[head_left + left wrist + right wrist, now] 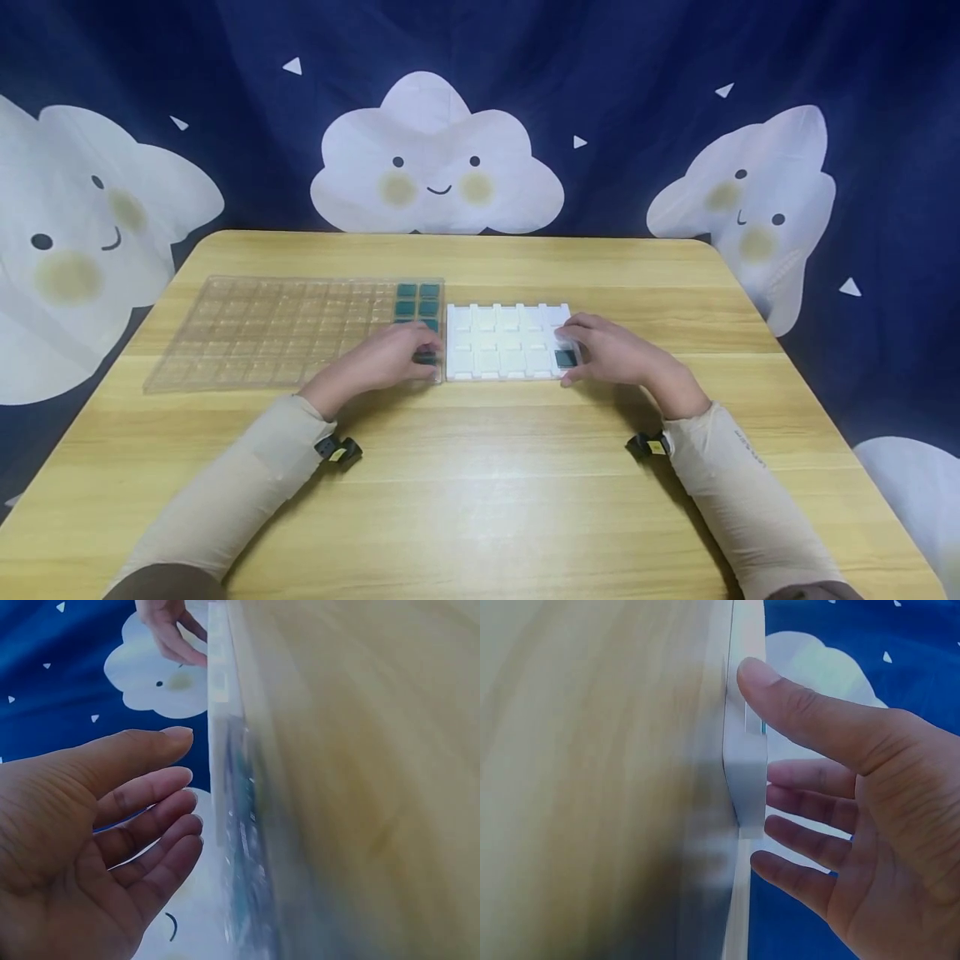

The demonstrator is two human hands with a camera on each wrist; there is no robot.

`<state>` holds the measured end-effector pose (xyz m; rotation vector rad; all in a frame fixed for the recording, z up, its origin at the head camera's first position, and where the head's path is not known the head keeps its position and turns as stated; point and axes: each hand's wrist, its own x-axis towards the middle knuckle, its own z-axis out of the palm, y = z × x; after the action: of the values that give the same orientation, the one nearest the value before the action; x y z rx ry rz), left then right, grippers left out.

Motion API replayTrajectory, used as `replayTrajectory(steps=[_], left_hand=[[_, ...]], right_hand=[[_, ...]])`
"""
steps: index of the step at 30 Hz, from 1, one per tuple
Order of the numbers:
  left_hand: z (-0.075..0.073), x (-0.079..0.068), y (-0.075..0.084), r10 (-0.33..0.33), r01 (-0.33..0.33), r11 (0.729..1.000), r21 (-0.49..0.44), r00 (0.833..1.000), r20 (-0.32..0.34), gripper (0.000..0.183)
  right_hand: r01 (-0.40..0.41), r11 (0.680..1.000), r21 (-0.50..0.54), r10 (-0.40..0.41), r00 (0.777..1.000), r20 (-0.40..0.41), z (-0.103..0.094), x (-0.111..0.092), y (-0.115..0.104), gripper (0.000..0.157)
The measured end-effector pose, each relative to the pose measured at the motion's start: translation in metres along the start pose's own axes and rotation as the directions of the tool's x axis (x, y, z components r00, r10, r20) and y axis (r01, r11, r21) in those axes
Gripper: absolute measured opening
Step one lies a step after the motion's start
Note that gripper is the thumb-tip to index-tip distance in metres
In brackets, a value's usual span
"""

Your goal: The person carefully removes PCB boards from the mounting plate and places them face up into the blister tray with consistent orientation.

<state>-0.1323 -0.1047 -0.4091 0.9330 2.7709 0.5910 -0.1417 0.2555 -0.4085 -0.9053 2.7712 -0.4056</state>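
Note:
A clear plastic tray [247, 333] with many compartments lies on the left of the table, its right-hand columns filled with dark green rectangular pieces [407, 307]. Over the near end of those pieces hovers my left hand [386, 358], fingers loosely curved and nothing between them in the left wrist view. Beside the clear tray sits a white slotted tray [498, 342], with one dark green piece [566, 358] in its near right slot. My right hand [618, 354] spans the white tray's right end, thumb at the near edge and relaxed fingers toward the far side.
Both trays rest side by side on a wooden table [480, 492]. Behind it hangs a dark blue curtain [615, 50] with smiling white clouds. Dark wrist devices [339, 452] are strapped over the light sleeves [247, 475].

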Motion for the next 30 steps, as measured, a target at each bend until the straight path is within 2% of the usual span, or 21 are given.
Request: replayTrajectory(steps=[6, 11, 19, 30], left_hand=[[-0.004, 0.010, 0.014, 0.006, -0.007, 1.000, 0.028, 1.000, 0.018, 0.036], [-0.004, 0.021, 0.026, 0.008, -0.009, 1.000, 0.014, 0.999, 0.044, 0.037], [-0.002, 0.040, 0.045, 0.077, -0.075, 0.997, -0.032, 0.995, 0.056, 0.037], [0.009, 0.070, 0.067, 0.170, -0.169, 0.985, -0.025, 0.982, 0.086, 0.037]], right_hand=[[-0.006, 1.000, 0.015, 0.006, 1.000, 0.007, -0.001, -0.001, 0.003, 0.077], [-0.001, 1.000, 0.024, 0.001, 1.000, 0.013, 0.001, -0.002, 0.007, 0.078], [-0.001, 1.000, 0.026, 0.000, 1.000, 0.022, 0.002, -0.002, 0.010, 0.080], [0.016, 0.999, 0.028, -0.017, 1.000, 0.013, 0.002, -0.002, 0.010, 0.077]])
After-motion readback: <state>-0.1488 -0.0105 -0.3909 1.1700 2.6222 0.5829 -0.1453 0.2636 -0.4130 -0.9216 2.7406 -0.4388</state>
